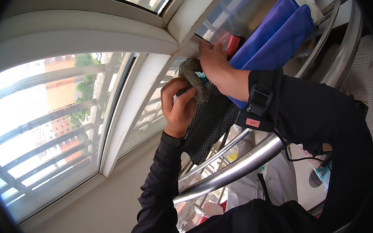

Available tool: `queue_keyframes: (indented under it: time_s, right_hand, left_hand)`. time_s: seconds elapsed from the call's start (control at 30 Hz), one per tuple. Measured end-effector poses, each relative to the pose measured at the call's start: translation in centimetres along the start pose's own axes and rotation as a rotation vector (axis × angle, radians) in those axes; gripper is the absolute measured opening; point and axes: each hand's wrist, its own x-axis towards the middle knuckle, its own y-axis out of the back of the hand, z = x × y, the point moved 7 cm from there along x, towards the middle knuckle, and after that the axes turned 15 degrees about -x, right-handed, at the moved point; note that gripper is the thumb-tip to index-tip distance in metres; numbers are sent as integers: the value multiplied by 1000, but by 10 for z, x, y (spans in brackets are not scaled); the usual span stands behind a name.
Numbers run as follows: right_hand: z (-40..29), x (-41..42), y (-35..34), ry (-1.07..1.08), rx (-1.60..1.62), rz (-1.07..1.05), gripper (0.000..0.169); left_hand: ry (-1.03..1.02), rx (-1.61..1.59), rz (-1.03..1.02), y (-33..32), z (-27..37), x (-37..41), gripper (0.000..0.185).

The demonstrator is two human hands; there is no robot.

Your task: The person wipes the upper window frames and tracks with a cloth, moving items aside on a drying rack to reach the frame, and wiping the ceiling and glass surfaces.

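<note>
My left hand grips a grey-brown fluffy cloth, which bends into a loop beside the window frame. Just right of it, my right hand is up against the white window frame with its fingers curled. The cloth's upper end runs close to the right palm; the thumb is hidden, and whether the hand grips cloth or frame cannot be made out. A small bit of teal shows between the two hands. A black textured fabric hangs below them.
A folded blue-purple fabric lies beneath my right wrist, near a red object. Curved metal rails cross in front of my body. To the left are window panes with bars outside. Bags and bottles sit below the rails.
</note>
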Motion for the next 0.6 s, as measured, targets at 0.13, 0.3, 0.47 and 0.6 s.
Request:
queue_keyframes:
  time_s: [0.13,0.3,0.47,0.6]
  right_hand:
    - [6,-35,-31,-55,489,-76,66]
    - [-10,-68,-12,-34,692,-238,64]
    - [-27,-83,11,37,810,-292,51]
    - [-17,-60,25,122,726,-160,47]
  left_hand:
    - [57,54,28,9,11,6,40]
    - [296,168,-9,1,22,29,36]
    - [433,131,83,-2,32,47,32]
    - [605,1,85,-22,38,59,29]
